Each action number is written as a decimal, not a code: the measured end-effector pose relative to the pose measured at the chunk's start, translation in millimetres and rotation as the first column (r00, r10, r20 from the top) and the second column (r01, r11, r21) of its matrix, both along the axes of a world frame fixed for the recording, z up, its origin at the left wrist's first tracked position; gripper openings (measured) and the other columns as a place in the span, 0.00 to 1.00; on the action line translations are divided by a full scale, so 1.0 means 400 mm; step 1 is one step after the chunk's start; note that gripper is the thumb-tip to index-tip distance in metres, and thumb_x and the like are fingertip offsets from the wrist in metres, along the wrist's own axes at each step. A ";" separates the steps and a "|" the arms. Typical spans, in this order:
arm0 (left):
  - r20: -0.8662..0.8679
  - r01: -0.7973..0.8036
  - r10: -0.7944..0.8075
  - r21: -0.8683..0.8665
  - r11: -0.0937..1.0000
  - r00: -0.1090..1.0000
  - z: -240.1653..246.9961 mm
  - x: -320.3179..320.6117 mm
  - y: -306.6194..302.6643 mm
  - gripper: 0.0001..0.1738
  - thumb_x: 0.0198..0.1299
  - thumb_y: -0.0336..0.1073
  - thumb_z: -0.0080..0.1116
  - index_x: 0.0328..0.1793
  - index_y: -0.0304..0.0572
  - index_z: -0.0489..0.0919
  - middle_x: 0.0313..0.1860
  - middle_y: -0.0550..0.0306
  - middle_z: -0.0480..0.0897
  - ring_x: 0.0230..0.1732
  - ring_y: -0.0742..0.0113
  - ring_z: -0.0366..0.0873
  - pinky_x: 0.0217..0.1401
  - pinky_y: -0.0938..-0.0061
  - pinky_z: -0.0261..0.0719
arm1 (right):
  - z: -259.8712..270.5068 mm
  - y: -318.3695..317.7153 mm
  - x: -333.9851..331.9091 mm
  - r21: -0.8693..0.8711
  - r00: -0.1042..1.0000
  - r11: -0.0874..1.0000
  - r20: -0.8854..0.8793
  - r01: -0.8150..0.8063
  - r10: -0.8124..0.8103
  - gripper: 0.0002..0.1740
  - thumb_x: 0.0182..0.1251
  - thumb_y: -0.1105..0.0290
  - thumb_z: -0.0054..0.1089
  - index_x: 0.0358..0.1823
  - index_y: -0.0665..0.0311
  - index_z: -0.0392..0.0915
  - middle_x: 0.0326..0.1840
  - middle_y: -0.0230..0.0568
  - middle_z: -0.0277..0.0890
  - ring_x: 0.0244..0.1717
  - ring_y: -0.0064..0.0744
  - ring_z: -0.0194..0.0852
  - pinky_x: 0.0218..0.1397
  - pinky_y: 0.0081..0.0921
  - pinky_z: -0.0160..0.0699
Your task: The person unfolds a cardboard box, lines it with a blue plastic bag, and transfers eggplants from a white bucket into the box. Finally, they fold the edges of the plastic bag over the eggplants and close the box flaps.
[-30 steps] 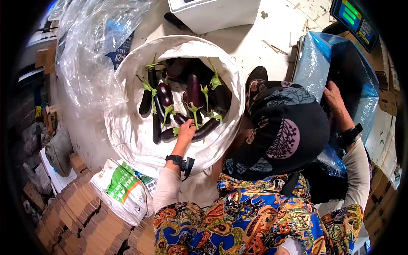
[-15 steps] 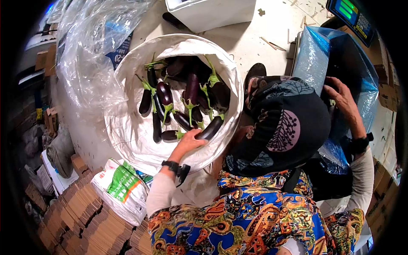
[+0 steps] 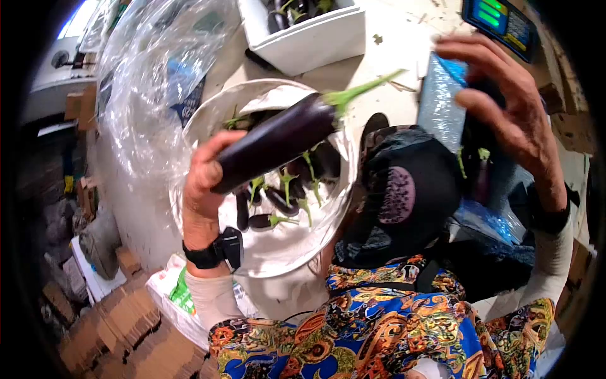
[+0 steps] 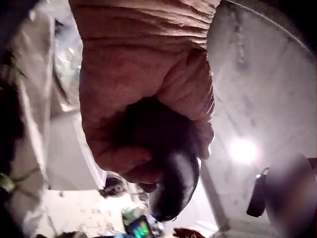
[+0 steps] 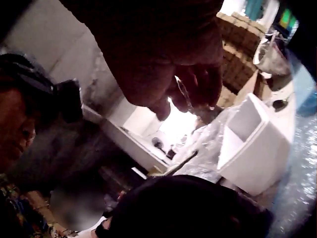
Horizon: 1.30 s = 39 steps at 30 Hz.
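Note:
My left hand point(image 3: 205, 180) grips a large dark purple eggplant point(image 3: 278, 139) by its blunt end, raised over the round white-lined basket point(image 3: 278, 249). Its green stem points up and right in the head view. The left wrist view shows the fingers wrapped round the eggplant point(image 4: 176, 186). More eggplants point(image 3: 281, 201) lie in the basket, partly hidden behind the held one. My right hand point(image 3: 514, 107) is lifted above the box lined with blue plastic point(image 3: 442, 104), its fingers spread and holding nothing. An eggplant point(image 3: 481, 180) shows inside that box.
A white foam box point(image 3: 309, 47) with eggplants stands at the back. Clear plastic sheeting point(image 3: 145, 88) hangs at left. A lit scale display point(image 3: 499, 22) is at upper right. Stacked flat cardboard point(image 3: 126, 322) and a white-green sack point(image 3: 173, 290) lie lower left.
My left hand has lifted the large eggplant from the basket's front right and carried it up and left. The right hand has risen out of the blue-lined box, fingers spreading.

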<state>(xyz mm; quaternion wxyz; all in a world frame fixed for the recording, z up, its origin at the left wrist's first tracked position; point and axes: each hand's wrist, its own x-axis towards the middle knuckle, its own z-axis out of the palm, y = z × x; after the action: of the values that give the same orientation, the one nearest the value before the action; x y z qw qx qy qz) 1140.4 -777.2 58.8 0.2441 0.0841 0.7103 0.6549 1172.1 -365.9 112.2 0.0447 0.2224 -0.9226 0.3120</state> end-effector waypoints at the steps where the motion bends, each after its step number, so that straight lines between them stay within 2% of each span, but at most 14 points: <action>1: -0.148 0.081 -0.100 -0.123 0.989 0.984 0.060 -0.031 0.095 0.48 0.46 0.77 0.54 0.50 0.35 0.77 0.27 0.59 0.81 0.21 0.78 0.74 0.19 0.84 0.66 | 0.031 -0.028 -0.009 0.030 0.993 0.996 -0.073 -0.088 0.090 0.30 0.62 0.55 0.64 0.62 0.64 0.71 0.61 0.45 0.71 0.59 0.39 0.72 0.58 0.33 0.71; 5: -0.149 0.310 -0.308 -0.008 0.951 0.940 0.122 -0.094 0.354 0.44 0.58 0.74 0.45 0.53 0.35 0.75 0.38 0.58 0.80 0.37 0.77 0.76 0.38 0.84 0.70 | 0.055 -0.042 0.004 0.008 0.976 0.980 0.088 -0.200 0.199 0.38 0.54 0.52 0.71 0.61 0.66 0.70 0.47 0.42 0.78 0.48 0.43 0.77 0.54 0.32 0.72; 8: -0.071 0.365 -0.364 0.352 0.862 0.929 0.048 -0.161 0.446 0.43 0.64 0.68 0.45 0.68 0.33 0.67 0.51 0.53 0.79 0.43 0.71 0.77 0.44 0.82 0.73 | 0.069 0.065 0.080 -0.106 0.841 0.958 0.510 0.268 -0.179 0.28 0.61 0.53 0.64 0.55 0.66 0.71 0.39 0.38 0.76 0.39 0.30 0.76 0.43 0.28 0.73; 11: 0.034 0.209 -0.220 0.208 0.956 0.975 -0.095 -0.205 0.390 0.32 0.68 0.53 0.52 0.66 0.34 0.68 0.52 0.49 0.79 0.44 0.71 0.77 0.45 0.81 0.74 | -0.002 0.140 0.180 -0.266 0.511 0.522 0.757 0.810 -0.407 0.23 0.68 0.49 0.56 0.46 0.63 0.74 0.35 0.35 0.75 0.35 0.25 0.76 0.35 0.22 0.77; 15: 0.230 -0.006 0.000 0.026 1.000 0.973 -0.311 -0.162 0.255 0.22 0.68 0.43 0.53 0.61 0.36 0.73 0.46 0.54 0.81 0.40 0.73 0.78 0.41 0.81 0.75 | -0.199 0.248 0.231 -0.299 0.325 0.133 0.904 0.945 -0.278 0.20 0.69 0.51 0.55 0.42 0.64 0.71 0.36 0.39 0.76 0.34 0.27 0.77 0.35 0.24 0.79; 17: 0.319 -0.183 0.183 -0.028 0.983 0.930 -0.396 -0.121 0.189 0.19 0.67 0.40 0.56 0.59 0.37 0.75 0.43 0.57 0.82 0.38 0.73 0.79 0.39 0.81 0.76 | -0.328 0.287 0.237 -0.273 0.315 0.201 0.923 0.941 -0.221 0.22 0.68 0.52 0.57 0.49 0.63 0.71 0.37 0.38 0.75 0.35 0.30 0.77 0.39 0.26 0.78; 19: 0.327 -0.316 0.322 -0.075 0.946 0.888 -0.465 -0.086 0.108 0.15 0.66 0.36 0.57 0.57 0.39 0.76 0.41 0.58 0.83 0.37 0.72 0.81 0.38 0.80 0.78 | -0.360 0.228 0.218 -0.044 0.249 0.387 0.829 0.921 -0.500 0.21 0.70 0.54 0.56 0.49 0.65 0.69 0.43 0.37 0.68 0.44 0.25 0.64 0.49 0.24 0.66; 25: 0.273 -0.631 0.642 -0.138 0.764 0.717 -0.544 -0.001 -0.148 0.12 0.66 0.31 0.54 0.54 0.35 0.76 0.38 0.54 0.83 0.34 0.71 0.79 0.33 0.81 0.77 | -0.534 0.184 0.197 -0.044 0.423 0.517 0.637 0.855 -0.644 0.30 0.67 0.50 0.56 0.50 0.73 0.63 0.50 0.62 0.70 0.54 0.49 0.68 0.58 0.38 0.67; 27: 0.242 -0.641 0.675 -0.213 0.738 0.697 -0.578 0.029 -0.203 0.12 0.65 0.31 0.54 0.53 0.36 0.76 0.37 0.56 0.82 0.33 0.72 0.78 0.30 0.84 0.75 | -0.517 0.185 0.190 0.317 0.493 0.620 0.396 0.718 -0.774 0.30 0.68 0.48 0.54 0.49 0.73 0.62 0.51 0.69 0.70 0.55 0.62 0.68 0.58 0.44 0.67; 32: 0.088 -0.318 0.416 -0.508 0.800 0.905 -0.621 0.086 -0.091 0.31 0.54 0.43 0.66 0.63 0.36 0.73 0.54 0.49 0.80 0.50 0.61 0.79 0.51 0.69 0.76 | -0.523 0.214 0.203 0.208 0.578 0.691 0.414 0.692 -0.703 0.31 0.68 0.49 0.54 0.49 0.76 0.62 0.44 0.75 0.72 0.51 0.69 0.70 0.53 0.47 0.70; 33: -0.257 -0.243 0.066 -0.755 0.608 0.964 -0.717 0.099 -0.105 0.37 0.52 0.45 0.67 0.67 0.38 0.69 0.56 0.42 0.77 0.55 0.48 0.75 0.58 0.58 0.72 | -0.513 0.212 0.187 0.299 0.598 0.710 0.387 0.638 -0.701 0.32 0.68 0.49 0.54 0.50 0.76 0.62 0.45 0.75 0.72 0.51 0.69 0.70 0.53 0.47 0.70; 35: -0.378 -0.309 -0.100 -0.860 0.407 0.920 -0.720 0.121 -0.043 0.44 0.49 0.47 0.69 0.71 0.40 0.63 0.56 0.38 0.74 0.59 0.40 0.71 0.61 0.50 0.68 | -0.511 0.207 0.194 0.357 0.608 0.711 0.368 0.606 -0.704 0.32 0.69 0.49 0.54 0.51 0.77 0.62 0.47 0.76 0.71 0.52 0.68 0.70 0.55 0.47 0.69; 37: -0.328 -0.301 -0.008 -0.875 0.380 0.945 -0.762 0.102 -0.036 0.46 0.44 0.46 0.71 0.69 0.41 0.64 0.51 0.40 0.77 0.53 0.39 0.73 0.58 0.51 0.70 | -0.533 0.212 0.212 0.303 0.605 0.711 0.378 0.635 -0.701 0.33 0.69 0.49 0.53 0.53 0.78 0.62 0.48 0.75 0.71 0.52 0.68 0.70 0.57 0.46 0.68; 39: -0.121 -0.168 0.119 -0.805 0.569 0.986 -0.695 0.079 -0.034 0.37 0.46 0.45 0.71 0.62 0.38 0.71 0.42 0.45 0.82 0.45 0.46 0.79 0.52 0.62 0.75 | -0.545 0.226 0.225 0.192 0.656 0.727 0.327 0.659 -0.680 0.35 0.68 0.48 0.54 0.55 0.79 0.64 0.50 0.73 0.69 0.54 0.67 0.68 0.59 0.45 0.66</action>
<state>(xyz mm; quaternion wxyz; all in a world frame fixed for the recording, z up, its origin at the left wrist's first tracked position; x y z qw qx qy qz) 1172.0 -790.9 -219.3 0.1826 -0.0770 0.9416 0.2724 1262.1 -275.6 -105.6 -0.0274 -0.1958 -0.9383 0.2838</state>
